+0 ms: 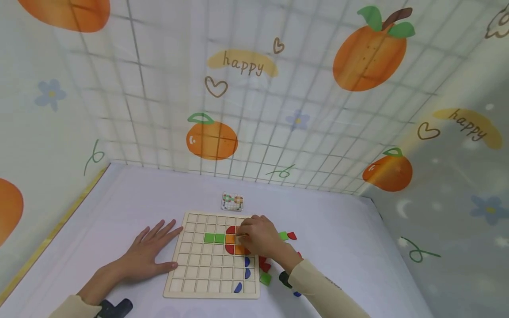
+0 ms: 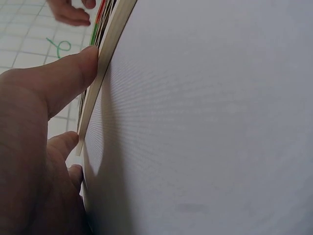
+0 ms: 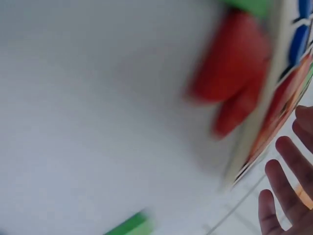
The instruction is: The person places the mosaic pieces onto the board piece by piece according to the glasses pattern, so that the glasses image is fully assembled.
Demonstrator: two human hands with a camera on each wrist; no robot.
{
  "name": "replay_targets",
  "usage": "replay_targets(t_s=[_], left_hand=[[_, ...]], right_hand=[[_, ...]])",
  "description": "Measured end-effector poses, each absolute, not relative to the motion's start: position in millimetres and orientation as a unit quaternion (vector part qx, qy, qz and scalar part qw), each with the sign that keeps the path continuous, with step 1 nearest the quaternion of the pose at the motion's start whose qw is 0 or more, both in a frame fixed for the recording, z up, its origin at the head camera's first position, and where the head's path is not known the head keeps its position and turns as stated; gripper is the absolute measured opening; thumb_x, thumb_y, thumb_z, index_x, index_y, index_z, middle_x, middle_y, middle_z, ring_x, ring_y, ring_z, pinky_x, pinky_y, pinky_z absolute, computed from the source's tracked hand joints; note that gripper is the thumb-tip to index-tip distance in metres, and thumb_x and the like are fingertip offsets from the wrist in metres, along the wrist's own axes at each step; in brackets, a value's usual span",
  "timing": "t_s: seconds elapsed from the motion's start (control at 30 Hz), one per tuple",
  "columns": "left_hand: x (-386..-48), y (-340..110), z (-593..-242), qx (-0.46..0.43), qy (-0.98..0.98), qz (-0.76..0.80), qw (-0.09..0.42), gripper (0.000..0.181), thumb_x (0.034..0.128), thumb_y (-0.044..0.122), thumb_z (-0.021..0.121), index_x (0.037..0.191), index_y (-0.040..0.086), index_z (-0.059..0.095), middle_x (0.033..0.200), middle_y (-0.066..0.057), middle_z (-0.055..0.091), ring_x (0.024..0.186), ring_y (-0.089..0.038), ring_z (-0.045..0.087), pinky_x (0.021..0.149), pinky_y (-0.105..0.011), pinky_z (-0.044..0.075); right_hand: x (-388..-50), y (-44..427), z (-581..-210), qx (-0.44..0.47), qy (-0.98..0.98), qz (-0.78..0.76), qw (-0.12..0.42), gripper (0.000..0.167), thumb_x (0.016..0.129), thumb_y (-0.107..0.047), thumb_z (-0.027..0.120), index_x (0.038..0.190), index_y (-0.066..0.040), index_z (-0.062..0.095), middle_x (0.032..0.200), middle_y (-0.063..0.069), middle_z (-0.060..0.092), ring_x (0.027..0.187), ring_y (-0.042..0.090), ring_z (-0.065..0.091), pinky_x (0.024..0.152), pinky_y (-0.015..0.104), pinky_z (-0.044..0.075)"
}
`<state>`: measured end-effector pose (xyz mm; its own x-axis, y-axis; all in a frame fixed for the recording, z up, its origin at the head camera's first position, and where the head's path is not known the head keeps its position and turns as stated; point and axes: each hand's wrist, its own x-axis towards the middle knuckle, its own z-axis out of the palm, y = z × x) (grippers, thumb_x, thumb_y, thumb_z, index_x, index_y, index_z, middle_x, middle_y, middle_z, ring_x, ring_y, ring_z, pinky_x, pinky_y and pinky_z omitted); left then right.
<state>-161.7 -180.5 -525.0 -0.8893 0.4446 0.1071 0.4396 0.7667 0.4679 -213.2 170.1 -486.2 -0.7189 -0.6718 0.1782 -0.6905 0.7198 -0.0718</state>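
A pale curtain (image 1: 167, 110) printed with oranges, flowers and hearts, crossed by grid lines, fills the upper frame behind a white-covered table (image 1: 135, 190). Your square, pale wooden grid board (image 1: 210, 295) lies at lower centre. Left of it, your left hand (image 1: 148, 256) is spread wide and grips nothing; thumb and a fingertip touch the board's side, probably to steady it. Your right hand (image 1: 260, 236) is over the board's upper right with its fingers bent downward; whether they pinch a piece you cannot tell, as the hand hides it.

Flat green squares (image 1: 219, 238), orange pieces (image 1: 229, 239) and rounded red pieces (image 1: 230, 250) sit together in the cells beside that hand; three blue half-round pieces (image 1: 247, 262) lie lower right on the board. Loose red pieces (image 1: 265, 267) and a green piece (image 1: 265, 278) lie off its right edge, seemingly within your right hand's reach. A small patterned card (image 1: 232, 201) is just above the board, likely for easy viewing.

You can read "happy" on the curtain twice; marks on your right sleeve (image 1: 322, 296) are too small to read.
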Motion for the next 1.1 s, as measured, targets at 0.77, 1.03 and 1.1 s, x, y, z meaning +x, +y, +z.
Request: replay_targets(t_s=[0.77,1.03,1.1], left_hand=[[-163.4,-181.2,-526.5,0.232,0.945,0.229,0.013,0.089,0.0821,0.066,0.063,0.153,0.019,0.037,0.16,-0.012,0.024,0.146,-0.04,0.013,0.114,-0.061,0.006],[-162.5,-180.8,-525.9,0.232,0.944,0.233,0.012,0.089,0.0815,0.066,0.065,0.152,0.018,0.038,0.16,-0.013,0.025,0.146,-0.041,0.013,0.113,-0.062,0.007],[-162.5,-180.9,-526.0,0.231,0.945,0.231,0.012,0.089,0.0816,0.066,0.064,0.152,0.018,0.038,0.16,-0.013,0.026,0.146,-0.041,0.013,0.113,-0.062,0.007]], right_hand=[[-168.9,236.4,-494.5,0.314,-0.935,0.143,-0.081,0.017,0.085,-0.027,0.079,0.101,-0.023,0.076,0.092,-0.019,0.061,0.086,0.002,0.053,0.077,0.021,0.051],[-180.1,233.7,-478.9,0.254,-0.908,0.286,-0.169,0.012,0.086,-0.022,0.078,0.094,-0.02,0.07,0.076,-0.014,0.06,0.07,0.006,0.053,0.059,0.021,0.048],[-186.8,229.3,-474.6,0.256,-0.901,0.313,-0.154,0.014,0.089,-0.019,0.075,0.103,-0.016,0.072,0.082,-0.013,0.063,0.072,0.008,0.055,0.06,0.021,0.049]])
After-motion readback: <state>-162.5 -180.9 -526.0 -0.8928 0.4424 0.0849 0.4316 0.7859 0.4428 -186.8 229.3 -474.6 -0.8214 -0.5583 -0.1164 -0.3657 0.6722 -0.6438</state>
